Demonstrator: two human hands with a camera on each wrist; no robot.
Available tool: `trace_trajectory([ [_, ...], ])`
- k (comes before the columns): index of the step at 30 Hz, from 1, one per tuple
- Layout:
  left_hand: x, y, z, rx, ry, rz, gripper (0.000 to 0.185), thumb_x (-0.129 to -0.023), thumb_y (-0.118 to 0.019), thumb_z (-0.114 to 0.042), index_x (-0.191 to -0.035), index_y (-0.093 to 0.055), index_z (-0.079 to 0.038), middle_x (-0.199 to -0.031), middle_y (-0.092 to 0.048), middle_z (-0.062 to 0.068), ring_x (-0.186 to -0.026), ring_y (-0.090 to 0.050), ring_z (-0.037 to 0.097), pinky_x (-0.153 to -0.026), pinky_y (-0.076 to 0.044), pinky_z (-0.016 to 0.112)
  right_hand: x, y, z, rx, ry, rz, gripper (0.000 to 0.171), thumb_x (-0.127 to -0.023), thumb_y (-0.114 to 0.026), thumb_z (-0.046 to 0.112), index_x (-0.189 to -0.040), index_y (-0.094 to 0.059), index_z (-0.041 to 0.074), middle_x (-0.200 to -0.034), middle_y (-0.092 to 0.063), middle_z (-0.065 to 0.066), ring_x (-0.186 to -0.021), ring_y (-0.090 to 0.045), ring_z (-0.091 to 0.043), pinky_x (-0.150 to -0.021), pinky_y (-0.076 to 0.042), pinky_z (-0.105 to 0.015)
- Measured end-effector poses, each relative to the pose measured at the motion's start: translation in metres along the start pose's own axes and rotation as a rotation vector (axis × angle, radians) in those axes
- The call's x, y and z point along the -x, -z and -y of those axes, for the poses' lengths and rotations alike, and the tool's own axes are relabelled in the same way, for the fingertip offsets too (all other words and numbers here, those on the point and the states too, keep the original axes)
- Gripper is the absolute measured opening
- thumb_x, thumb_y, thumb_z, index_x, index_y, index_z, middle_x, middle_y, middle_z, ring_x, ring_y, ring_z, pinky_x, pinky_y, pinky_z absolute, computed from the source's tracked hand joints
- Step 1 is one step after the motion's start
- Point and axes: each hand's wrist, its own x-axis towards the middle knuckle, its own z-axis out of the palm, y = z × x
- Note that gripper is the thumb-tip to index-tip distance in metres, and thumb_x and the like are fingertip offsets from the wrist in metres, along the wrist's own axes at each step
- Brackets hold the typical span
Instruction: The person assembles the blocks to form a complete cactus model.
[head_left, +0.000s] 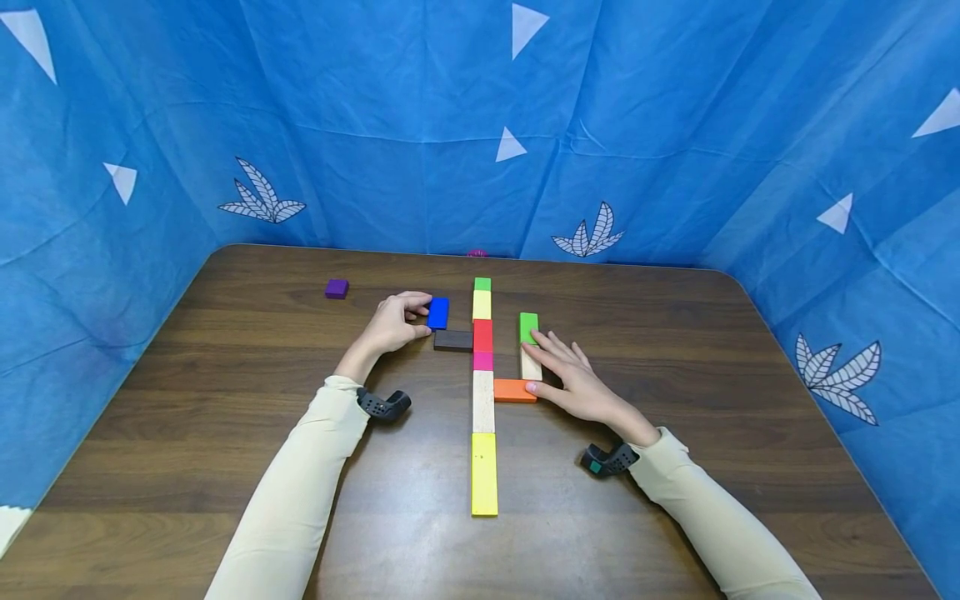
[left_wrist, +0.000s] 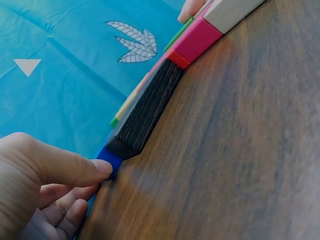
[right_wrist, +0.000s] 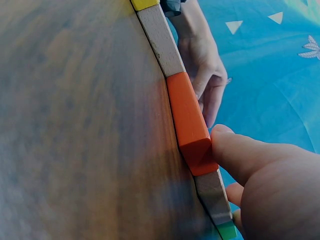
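Note:
My left hand [head_left: 393, 323] pinches a blue block [head_left: 438, 313] between thumb and index finger, the thumb at its near end in the left wrist view. That block lies just beyond a black block [head_left: 453, 340], which reaches left from the central row. On the other side, my right hand [head_left: 577, 385] has its fingers stretched out. Its thumb touches an orange block [head_left: 513, 391] near the right end. The fingertips lie at a plain wooden block [head_left: 530, 364] and the light green block [head_left: 528, 328] beyond it; the hand partly covers the wooden one.
The central row runs away from me: a yellow block [head_left: 484, 475], a plain wooden block [head_left: 483, 402], a pink block [head_left: 483, 361], a red block [head_left: 482, 336], a pale yellow block [head_left: 482, 305] and a green block [head_left: 482, 284]. A purple block [head_left: 337, 289] lies at the far left.

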Motion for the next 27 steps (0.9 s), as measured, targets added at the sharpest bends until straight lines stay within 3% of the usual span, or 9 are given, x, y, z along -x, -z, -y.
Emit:
trace_trajectory([
  [19,0.001,-0.003,-0.003,-0.002,-0.003,0.011,0.056,-0.068,-0.070,0.001,-0.121,-0.052,0.004,-0.121,-0.053,0.013,-0.097,-0.057,0.024,-0.085,-0.046,0.034,0.000,0.001,0.000,0.008,-0.002,0.010,0.063,-0.086,-0.054,0.041,-0.140,-0.030,0.018,-0.149,-0.015,-0.003,-0.136,-0.009,-0.032,-0.102,-0.001,-0.061],
  [24,0.001,0.005,-0.003,-0.007,-0.006,0.016,0.060,-0.068,-0.070,0.001,-0.124,-0.049,0.002,-0.122,-0.053,0.014,-0.098,-0.057,0.025,-0.085,-0.046,0.036,0.001,0.001,-0.001,0.006,-0.006,0.008,0.063,-0.086,-0.053,0.043,-0.140,-0.029,0.020,-0.149,-0.015,-0.002,-0.136,-0.009,-0.031,-0.103,-0.001,-0.060],
  [27,0.005,0.017,-0.012,0.021,-0.014,-0.020,0.059,-0.070,-0.069,0.000,-0.125,-0.048,0.002,-0.119,-0.055,0.017,-0.097,-0.056,0.028,-0.084,-0.046,0.040,0.001,0.000,-0.001,-0.001,-0.006,0.004,0.063,-0.086,-0.052,0.044,-0.140,-0.029,0.021,-0.149,-0.015,-0.001,-0.136,-0.008,-0.030,-0.103,0.000,-0.059],
])
